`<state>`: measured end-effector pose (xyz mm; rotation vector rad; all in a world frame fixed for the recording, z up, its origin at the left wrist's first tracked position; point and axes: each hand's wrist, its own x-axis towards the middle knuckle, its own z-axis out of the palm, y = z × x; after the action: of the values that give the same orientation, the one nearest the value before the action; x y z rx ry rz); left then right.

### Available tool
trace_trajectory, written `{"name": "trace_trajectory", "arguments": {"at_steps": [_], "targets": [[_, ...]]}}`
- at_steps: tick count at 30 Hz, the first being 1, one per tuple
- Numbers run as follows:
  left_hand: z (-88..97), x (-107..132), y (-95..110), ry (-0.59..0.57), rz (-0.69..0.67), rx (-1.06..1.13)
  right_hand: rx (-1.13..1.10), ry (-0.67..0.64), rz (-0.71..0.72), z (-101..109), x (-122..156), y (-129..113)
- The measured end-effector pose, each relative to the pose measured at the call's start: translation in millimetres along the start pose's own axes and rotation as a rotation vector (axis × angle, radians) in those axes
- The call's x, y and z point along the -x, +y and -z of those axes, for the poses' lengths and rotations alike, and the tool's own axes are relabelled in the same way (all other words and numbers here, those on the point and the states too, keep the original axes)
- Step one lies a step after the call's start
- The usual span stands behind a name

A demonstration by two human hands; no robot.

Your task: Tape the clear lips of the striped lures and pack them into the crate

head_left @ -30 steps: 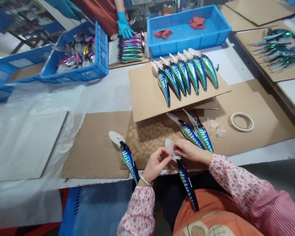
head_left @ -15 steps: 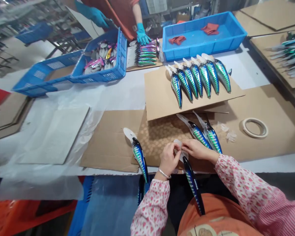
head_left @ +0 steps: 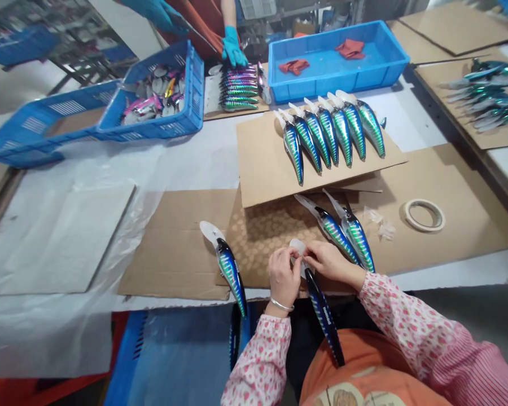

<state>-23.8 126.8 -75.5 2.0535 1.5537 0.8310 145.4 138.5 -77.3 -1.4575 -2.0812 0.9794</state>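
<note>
A dark blue fishing lure (head_left: pixel 325 316) reaches from the table's front edge toward my body, its clear lip pinched between both hands. My left hand (head_left: pixel 284 274) grips the lip from the left, fingers curled. From the right, my right hand (head_left: pixel 328 260) closes thumb and fingertips at the same spot; any small piece between them is too small to make out. Just beyond my right hand lie two blue-green lures (head_left: pixel 337 232) side by side on cardboard. Left of my left hand, another lure (head_left: pixel 231 272) rests with its tail over the table edge.
Several finished-looking lures (head_left: pixel 329 135) lie in a row on a raised cardboard sheet (head_left: pixel 258 169). A tape roll (head_left: pixel 424 215) sits at right. Blue bins (head_left: pixel 338 73) stand behind, and a co-worker's gloved hand (head_left: pixel 233 51) touches striped lures. Below the edge is a blue crate (head_left: pixel 178 349).
The camera view has shifted slightly, so the table things appear further left. Both hands stay at the lure's lip, with only small finger movement.
</note>
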Motion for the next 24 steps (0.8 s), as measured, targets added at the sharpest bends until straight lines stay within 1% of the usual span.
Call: {"name": "trace_trajectory", "arguments": {"at_steps": [2,5,9,14,16,19,21,24], "targets": [[-0.4,1,-1,0.021,0.012,-0.005,0.017,0.012,-0.002,-3,2,-1],[1.9,0,-3,0.005,0.01,0.005,0.023,0.022,0.008,-5,3,0],[5.3,-4,-4,-0.026,0.005,0.016,0.01,0.03,0.091,-4,3,6],[2.7,0,-6,0.009,0.037,0.024,0.217,0.132,0.219,-10,3,7],[0.4,4,-8,0.028,0.056,0.033,0.219,0.187,0.198,-14,3,5],[-2.6,9,-11,0.058,0.081,0.037,0.106,0.273,0.081,-21,4,3],[-3.8,12,-13,0.079,0.095,0.034,0.005,0.284,0.039,-24,5,4],[-4.3,13,-15,0.095,0.089,0.034,-0.105,0.26,0.052,-24,8,5]]}}
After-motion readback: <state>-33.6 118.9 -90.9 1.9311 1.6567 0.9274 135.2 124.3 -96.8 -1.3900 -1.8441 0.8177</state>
